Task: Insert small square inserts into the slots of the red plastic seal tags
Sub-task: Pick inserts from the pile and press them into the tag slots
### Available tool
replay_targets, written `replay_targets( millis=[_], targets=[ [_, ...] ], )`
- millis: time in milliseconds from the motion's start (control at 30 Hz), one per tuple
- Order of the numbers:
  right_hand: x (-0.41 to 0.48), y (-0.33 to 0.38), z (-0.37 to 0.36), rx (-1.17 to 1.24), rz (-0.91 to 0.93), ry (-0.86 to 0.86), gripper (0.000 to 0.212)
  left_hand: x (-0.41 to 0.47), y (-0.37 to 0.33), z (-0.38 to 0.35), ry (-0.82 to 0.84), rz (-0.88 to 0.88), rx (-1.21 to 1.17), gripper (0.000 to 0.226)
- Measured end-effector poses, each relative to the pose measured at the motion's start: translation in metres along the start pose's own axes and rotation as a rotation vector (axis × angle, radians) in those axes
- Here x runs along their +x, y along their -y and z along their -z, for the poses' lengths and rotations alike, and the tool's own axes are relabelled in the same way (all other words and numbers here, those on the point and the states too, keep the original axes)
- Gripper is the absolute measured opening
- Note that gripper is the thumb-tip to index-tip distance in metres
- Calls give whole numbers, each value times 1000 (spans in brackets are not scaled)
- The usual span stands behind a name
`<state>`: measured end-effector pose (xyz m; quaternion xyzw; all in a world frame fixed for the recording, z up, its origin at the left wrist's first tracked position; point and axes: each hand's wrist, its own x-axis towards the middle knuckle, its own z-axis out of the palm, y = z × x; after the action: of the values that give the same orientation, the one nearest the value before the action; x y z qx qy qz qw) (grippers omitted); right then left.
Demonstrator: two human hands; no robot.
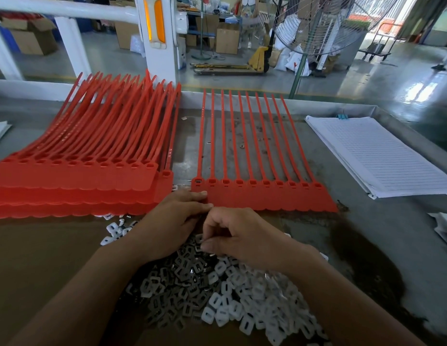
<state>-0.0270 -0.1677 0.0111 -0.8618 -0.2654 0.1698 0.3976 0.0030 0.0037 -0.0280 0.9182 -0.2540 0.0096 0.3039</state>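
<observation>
Tag strip (267, 198): ten red seal tags joined side by side, flat on the table (367, 236), centre-right; broad flag ends toward the person, thin tails running away.
Slots (239, 181): one small square opening at the head of each tag, just above the flag; leftmost shows a pale grey fill, the rest look dark.
Inserts (230, 303): loose heap of small white and grey squares, nearest the person, just below the strip; a few strays between the tails.
Left hand (172, 221): palm down, fingers straight and together, fingertips resting on the strip's near-left corner.
Right hand (242, 236): fingers curled, thumb and forefinger pinching one of the inserts at the heap's far edge, close beside the left hand's fingertips.
Tag stack (75, 181): many more red strips piled in layers, left of the single strip, tails curving upward at the far end.
Brown sheet (42, 258): under the heap's left part and the stack's near edge.
Lined paper (379, 156): white ruled sheets stacked on the right side of the table, well apart from the strip.
Background: white post (160, 33), standing fan (317, 26), yellow pallet jack (242, 66), cardboard boxes (227, 38) on the floor.
</observation>
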Motion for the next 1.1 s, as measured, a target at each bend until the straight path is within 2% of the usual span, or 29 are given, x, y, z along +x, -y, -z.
replay_targets(
  millis=[233, 300, 567, 733, 800, 900, 967, 1100],
  targets=[
    [-4, 6, 6, -61, 10, 101, 11, 0, 1, 0, -2, -3, 20, 39],
    [-4, 7, 6, -62, 19, 83, 11, 0, 1, 0, -5, -7, 22, 39],
    [0, -4, 8, 142, -32, -200, 21, 1, -1, 1, 20, -13, 45, 36],
    [11, -4, 23, 147, -55, -357, 21, 1, -1, 0, -16, -12, 52, 39],
    [22, -2, 30, 138, -84, -392, 16, 1, -1, -1, -22, -12, 48, 38],
    [37, 0, 37, -20, -134, -415, 11, 1, 0, 0, -26, -31, 51, 39],
    [48, -1, 41, 21, -177, -432, 5, 1, -1, 1, -28, -31, 45, 39],
    [70, -1, 49, 111, -378, -328, 22, 0, -3, 2, -22, -25, 38, 39]
  ],
)
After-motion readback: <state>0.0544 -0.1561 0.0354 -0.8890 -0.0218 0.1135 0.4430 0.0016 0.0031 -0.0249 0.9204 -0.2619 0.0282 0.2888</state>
